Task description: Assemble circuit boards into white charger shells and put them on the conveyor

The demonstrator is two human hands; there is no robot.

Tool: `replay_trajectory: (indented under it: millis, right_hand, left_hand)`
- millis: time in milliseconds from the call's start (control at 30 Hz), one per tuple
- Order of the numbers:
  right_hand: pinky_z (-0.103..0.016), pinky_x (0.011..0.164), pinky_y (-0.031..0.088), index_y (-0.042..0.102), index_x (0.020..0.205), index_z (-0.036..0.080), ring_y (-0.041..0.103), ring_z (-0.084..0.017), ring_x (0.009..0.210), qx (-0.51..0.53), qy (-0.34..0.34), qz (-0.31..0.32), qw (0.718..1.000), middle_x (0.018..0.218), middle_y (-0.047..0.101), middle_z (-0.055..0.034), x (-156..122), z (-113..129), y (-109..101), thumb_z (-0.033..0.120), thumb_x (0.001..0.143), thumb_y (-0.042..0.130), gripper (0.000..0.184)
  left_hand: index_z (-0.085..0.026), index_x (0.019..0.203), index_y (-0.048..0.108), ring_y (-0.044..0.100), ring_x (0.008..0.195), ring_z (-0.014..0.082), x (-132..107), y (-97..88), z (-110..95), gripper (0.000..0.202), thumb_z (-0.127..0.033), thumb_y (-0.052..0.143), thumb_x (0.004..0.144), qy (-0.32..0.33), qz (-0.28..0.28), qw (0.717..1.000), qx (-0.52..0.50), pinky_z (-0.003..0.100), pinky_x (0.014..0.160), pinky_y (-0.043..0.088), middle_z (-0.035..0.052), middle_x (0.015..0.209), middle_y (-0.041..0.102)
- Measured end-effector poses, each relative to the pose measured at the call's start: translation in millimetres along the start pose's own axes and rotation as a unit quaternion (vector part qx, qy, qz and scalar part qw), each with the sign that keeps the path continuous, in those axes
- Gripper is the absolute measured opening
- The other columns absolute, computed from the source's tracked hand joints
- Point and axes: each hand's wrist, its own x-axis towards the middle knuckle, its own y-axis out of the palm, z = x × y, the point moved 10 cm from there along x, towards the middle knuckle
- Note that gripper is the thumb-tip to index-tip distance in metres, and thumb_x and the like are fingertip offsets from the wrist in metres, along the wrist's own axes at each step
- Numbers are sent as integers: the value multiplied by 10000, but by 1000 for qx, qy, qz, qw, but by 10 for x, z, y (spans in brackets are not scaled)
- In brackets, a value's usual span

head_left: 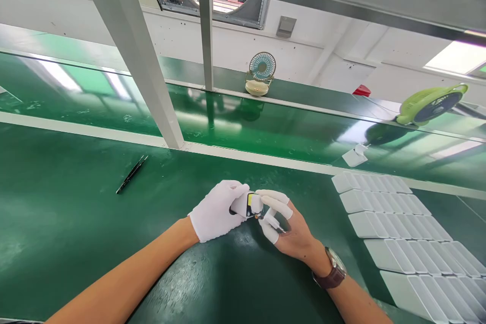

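As seen from the head camera, both hands meet low over the green tabletop point(76, 223), right in front of the person. The left hand point(216, 211), in a white glove, is closed around a small white part point(248, 204) with a yellow and black bit on its end. The part is up off the tabletop, pinched between the two hands. The right hand point(288, 228) has white caps on its fingertips. Its thumb and first fingers press on the end of the part. It seems to hold a thin tool too, but that is too small to tell for sure. A watch point(334, 271) sits on the right wrist.

I think this is fine fingertip work on the end of the part. To do it well, the left hand should grip firm but not squeeze hard. The wrists could rest on the tabletop so nothing shakes. The right fingertips should push softly and straight, touching only the end. Turning the part toward the eyes would help.

Black tweezers point(131, 174) lie well apart to the left. Rows of white cases point(402, 233) lie near on the right. A small fan point(261, 73) and a green fan point(431, 105) stand far back.
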Motion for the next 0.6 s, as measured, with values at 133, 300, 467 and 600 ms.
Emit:
replay_trajectory:
  millis: [133,300,467,600]
  right_hand:
    - [-399,822,597,398,1479,318,620,-127,721,-21,53,19,998,1375,540,-113,-6,-92,46,79,887,582,665]
    - [-444,954,573,383,1501,287,676,-178,852,-47,102,36,993,1280,605,-102,-19,-180,101,149,907,603,648]
    - [-451,965,570,389,1494,299,683,-221,957,-57,119,23,991,1204,637,-86,-68,-236,113,265,908,683,657]
    - [-476,953,575,388,1510,283,664,-272,1063,-108,84,-24,990,1279,618,-124,-90,-205,37,343,889,740,716]
  left_hand:
    - [-278,1271,571,572,1172,281,-39,42,94,558,-203,746,746,-3,-18,1000,-8,407,962,497,80,1242,611]
    - [-259,1154,604,594,1108,265,-42,79,56,400,-256,740,778,0,-16,1000,-8,379,900,503,69,1151,630]
    - [-226,802,572,591,884,236,29,60,0,328,-402,822,682,-19,16,999,36,340,755,453,18,874,588]
    - [-220,735,480,527,740,174,56,54,-84,278,-313,741,755,-9,40,999,25,307,696,404,-21,763,526]
